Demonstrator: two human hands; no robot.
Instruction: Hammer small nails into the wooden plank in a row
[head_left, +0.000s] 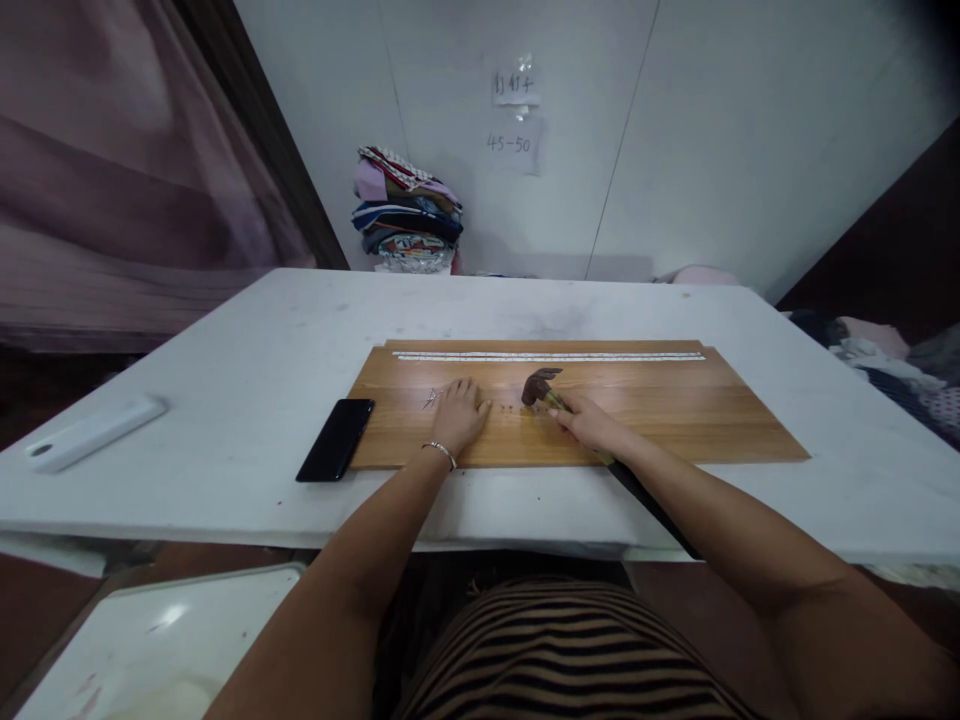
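Note:
A wooden board (675, 410) lies on the white table (247, 380). My right hand (592, 422) is closed round the handle of a claw hammer (541, 386), near its dark head, which rests on the board. My left hand (459, 415), with a thin bracelet at the wrist, lies on the board with its fingers curled down. Small nails (510, 408) stand in the board between the two hands. Several loose nails (431, 398) lie just left of my left hand.
A black phone (335, 439) lies against the board's left edge. A long white bar (96, 432) sits at the table's left. A white strip (547, 356) runs along the board's far edge. Folded cloths (406, 212) are stacked by the wall.

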